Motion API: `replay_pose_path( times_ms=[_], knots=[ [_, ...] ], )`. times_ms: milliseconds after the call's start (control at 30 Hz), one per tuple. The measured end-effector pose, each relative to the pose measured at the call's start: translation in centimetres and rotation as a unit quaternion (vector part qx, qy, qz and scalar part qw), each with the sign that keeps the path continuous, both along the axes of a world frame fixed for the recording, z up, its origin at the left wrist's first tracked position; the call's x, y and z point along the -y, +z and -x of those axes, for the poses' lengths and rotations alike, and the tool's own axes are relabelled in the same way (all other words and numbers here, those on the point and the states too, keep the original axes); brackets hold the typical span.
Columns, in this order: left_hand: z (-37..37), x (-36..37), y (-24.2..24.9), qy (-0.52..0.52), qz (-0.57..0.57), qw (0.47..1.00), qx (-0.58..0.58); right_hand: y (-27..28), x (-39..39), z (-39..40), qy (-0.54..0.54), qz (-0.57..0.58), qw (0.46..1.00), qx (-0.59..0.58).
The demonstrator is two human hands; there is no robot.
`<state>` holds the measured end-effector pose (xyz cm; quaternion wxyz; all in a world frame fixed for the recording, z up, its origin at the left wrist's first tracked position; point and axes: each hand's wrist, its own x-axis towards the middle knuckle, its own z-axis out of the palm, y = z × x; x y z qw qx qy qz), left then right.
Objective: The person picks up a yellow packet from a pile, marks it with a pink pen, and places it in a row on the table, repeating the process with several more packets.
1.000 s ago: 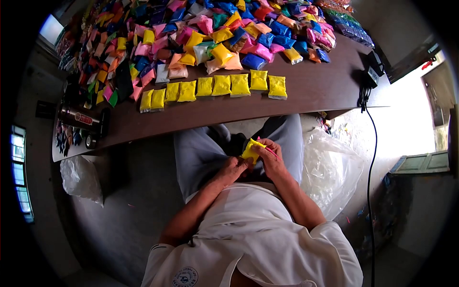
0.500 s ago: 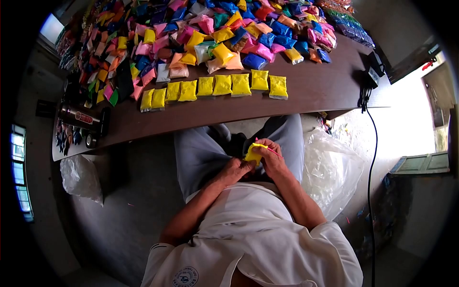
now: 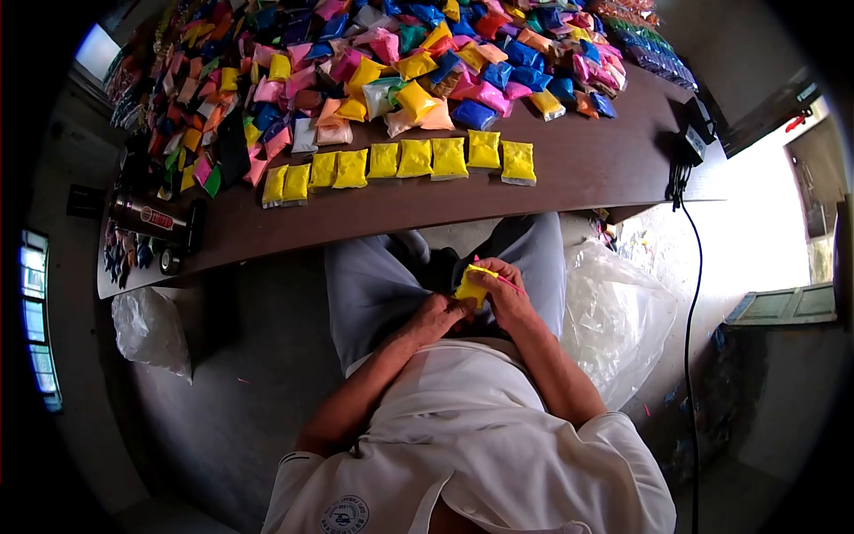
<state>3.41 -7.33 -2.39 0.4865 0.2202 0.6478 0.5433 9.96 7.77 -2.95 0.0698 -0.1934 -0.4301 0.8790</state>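
Above my lap, both hands are closed on a small yellow packet (image 3: 470,287). My left hand (image 3: 441,316) pinches its lower left edge. From the upper right, my right hand (image 3: 504,294) grips the same packet, and a thin pink stick-like thing (image 3: 510,283) pokes out between its fingers. I cannot make out the stick's kind. On the table in front of me, several similar yellow packets (image 3: 414,158) lie in a slightly uneven row near the front edge, apart from my hands.
A large heap of colourful packets (image 3: 382,53) covers the back of the brown table (image 3: 596,165). A dark flask (image 3: 147,216) lies at the left. A black adapter (image 3: 694,142) trails a cable at the right. Clear plastic bags (image 3: 614,311) stand on the floor both sides.
Almost nothing differs. The yellow packet has tilted slightly between my hands, which stay in the same place.
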Motion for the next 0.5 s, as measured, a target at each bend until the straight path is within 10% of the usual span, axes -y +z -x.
replay_pose_path(
  times_ms=[500],
  knots=[
    [0.5, 0.1, -0.4, -0.005, 0.013, 1.0, 0.004, 0.7, 0.2, 0.0, -0.018, 0.043, 0.999, 0.011]
  ],
)
